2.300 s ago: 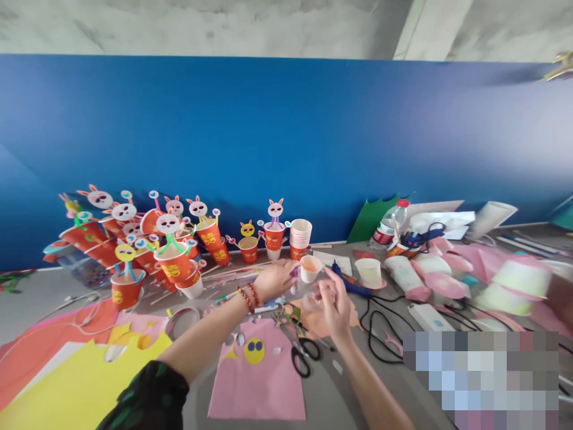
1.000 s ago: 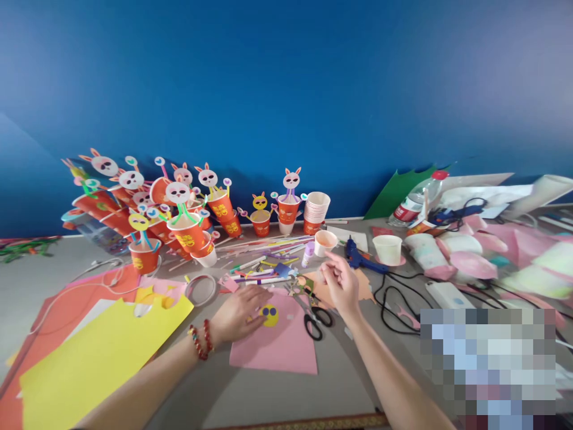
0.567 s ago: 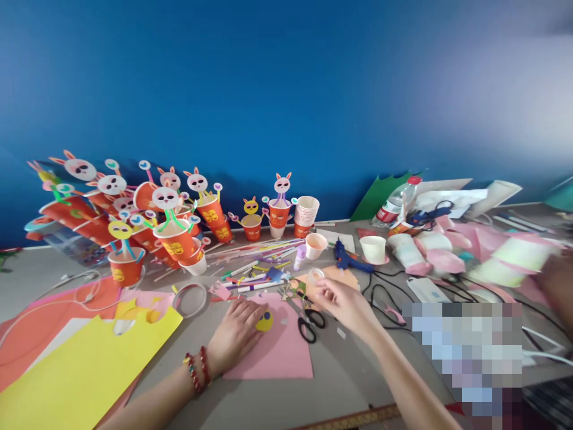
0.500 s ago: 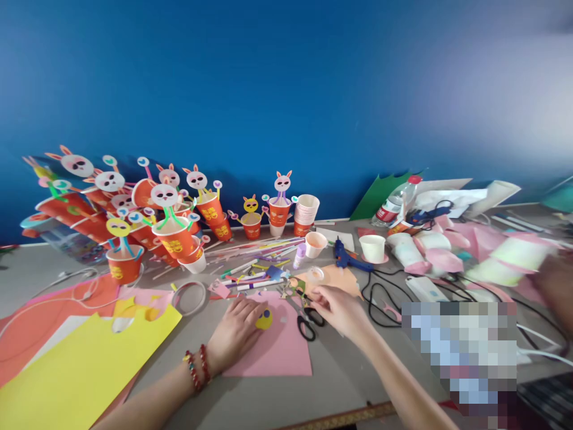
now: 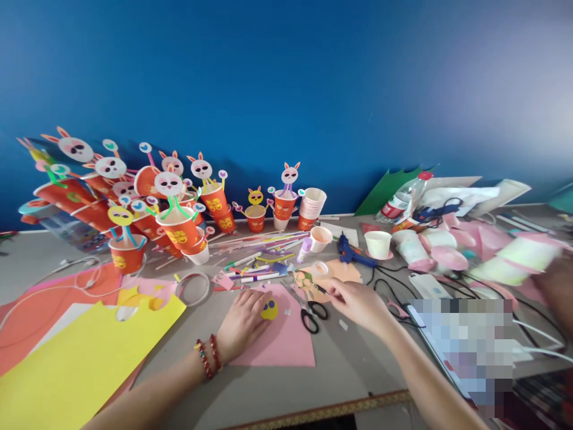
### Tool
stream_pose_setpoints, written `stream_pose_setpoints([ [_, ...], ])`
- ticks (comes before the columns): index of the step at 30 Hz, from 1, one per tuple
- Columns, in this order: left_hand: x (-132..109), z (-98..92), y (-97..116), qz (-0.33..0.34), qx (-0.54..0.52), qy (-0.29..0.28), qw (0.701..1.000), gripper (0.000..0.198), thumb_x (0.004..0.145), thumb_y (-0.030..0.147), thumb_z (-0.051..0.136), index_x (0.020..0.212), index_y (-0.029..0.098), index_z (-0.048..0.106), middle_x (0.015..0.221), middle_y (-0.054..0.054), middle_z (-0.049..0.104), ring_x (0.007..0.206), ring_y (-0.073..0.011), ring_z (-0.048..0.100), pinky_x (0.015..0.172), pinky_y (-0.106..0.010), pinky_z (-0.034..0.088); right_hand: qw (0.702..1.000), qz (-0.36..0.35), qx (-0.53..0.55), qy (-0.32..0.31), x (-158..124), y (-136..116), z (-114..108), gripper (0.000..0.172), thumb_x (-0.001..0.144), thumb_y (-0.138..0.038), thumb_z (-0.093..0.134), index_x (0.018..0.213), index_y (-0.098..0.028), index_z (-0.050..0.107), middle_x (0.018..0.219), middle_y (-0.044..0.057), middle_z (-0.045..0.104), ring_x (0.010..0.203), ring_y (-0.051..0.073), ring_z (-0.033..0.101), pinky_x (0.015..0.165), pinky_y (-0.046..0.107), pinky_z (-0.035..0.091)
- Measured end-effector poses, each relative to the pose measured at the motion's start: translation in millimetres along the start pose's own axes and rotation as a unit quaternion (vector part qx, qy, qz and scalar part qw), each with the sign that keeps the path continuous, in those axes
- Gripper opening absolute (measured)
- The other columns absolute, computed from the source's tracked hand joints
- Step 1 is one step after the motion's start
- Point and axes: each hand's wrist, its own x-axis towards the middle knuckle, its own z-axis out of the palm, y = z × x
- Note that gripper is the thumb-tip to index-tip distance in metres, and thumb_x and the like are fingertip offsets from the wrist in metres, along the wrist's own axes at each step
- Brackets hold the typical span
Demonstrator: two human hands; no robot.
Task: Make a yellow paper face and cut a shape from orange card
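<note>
My left hand (image 5: 243, 323) lies flat, fingers stretched out, on a pink paper sheet (image 5: 283, 343), its fingertips touching a small yellow paper face (image 5: 269, 309). My right hand (image 5: 353, 301) hovers just right of the black-handled scissors (image 5: 311, 315), fingers curled in a pinch; what they hold, if anything, is too small to make out. An orange paper piece (image 5: 338, 272) and a small clear tape roll (image 5: 320, 268) lie just beyond it.
Orange paper cups with bunny faces (image 5: 172, 215) crowd the back left. A blue glue gun (image 5: 350, 252) with black cord, white cups (image 5: 377, 243), a water bottle (image 5: 403, 200), straws (image 5: 257, 253) and pink paper litter the table. Yellow and orange sheets (image 5: 76, 358) lie near left. Another person's hand (image 5: 557, 289) shows at right.
My left hand came down from the small cup onto the pink sheet by the yellow face. My right hand lowered toward the scissors. The view tilted down.
</note>
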Motion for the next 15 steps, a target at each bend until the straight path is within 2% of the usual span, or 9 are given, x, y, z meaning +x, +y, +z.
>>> stream_pose_setpoints([
  [3, -1.3, 0.7, -0.8, -0.005, -0.009, 0.004, 1.000, 0.050, 0.090, 0.023, 0.056, 0.137, 0.017, 0.040, 0.121, -0.013, 0.060, 0.111, -0.0297, 0.054, 0.099, -0.051, 0.045, 0.995, 0.005, 0.084, -0.059, -8.2, 7.6, -17.6, 0.014, 0.079, -0.020, 0.060, 0.081, -0.029, 0.070, 0.067, -0.004, 0.070, 0.059, 0.017, 0.063, 0.052, 0.023, 0.040],
  [7, -5.3, 1.2, -6.5, -0.004, -0.016, 0.007, 1.000, 0.054, 0.091, 0.029, 0.058, 0.140, 0.018, 0.038, 0.127, -0.015, 0.058, 0.116, -0.0299, 0.053, 0.103, -0.051, 0.043, 0.959, 0.055, 0.256, -0.108, -21.2, 21.5, -28.0, 0.027, 0.087, -0.033, 0.055, 0.103, -0.026, 0.076, 0.067, 0.001, 0.070, 0.055, 0.017, 0.060, 0.051, 0.025, 0.044],
  [10, -8.2, 0.7, -12.1, -0.011, -0.014, 0.016, 1.000, 0.058, 0.091, 0.032, 0.059, 0.142, 0.019, 0.036, 0.132, -0.015, 0.057, 0.120, -0.0297, 0.053, 0.105, -0.051, 0.043, 0.906, 0.081, 0.405, -0.096, -31.0, 18.9, -22.6, 0.030, 0.085, -0.041, 0.059, 0.094, -0.021, 0.078, 0.072, 0.007, 0.070, 0.060, 0.020, 0.062, 0.057, 0.032, 0.050],
  [13, -9.7, 1.0, -15.4, -0.012, -0.020, 0.012, 1.000, 0.061, 0.089, 0.032, 0.061, 0.143, 0.020, 0.036, 0.131, -0.014, 0.058, 0.121, -0.0296, 0.053, 0.105, -0.051, 0.043, 0.836, 0.099, 0.532, -0.090, -38.4, -2.7, -7.3, 0.030, 0.080, -0.047, 0.064, 0.083, -0.020, 0.077, 0.075, 0.009, 0.068, 0.059, 0.022, 0.062, 0.057, 0.038, 0.052],
  [15, -9.7, 1.5, -15.5, -0.004, -0.028, 0.004, 1.000, 0.063, 0.088, 0.031, 0.062, 0.143, 0.019, 0.035, 0.130, -0.015, 0.058, 0.121, -0.0301, 0.052, 0.105, -0.052, 0.042, 0.789, 0.111, 0.597, -0.094, -39.6, -23.4, 6.0, 0.039, 0.078, -0.053, 0.063, 0.095, -0.020, 0.074, 0.077, 0.010, 0.068, 0.060, 0.024, 0.063, 0.056, 0.040, 0.052],
])
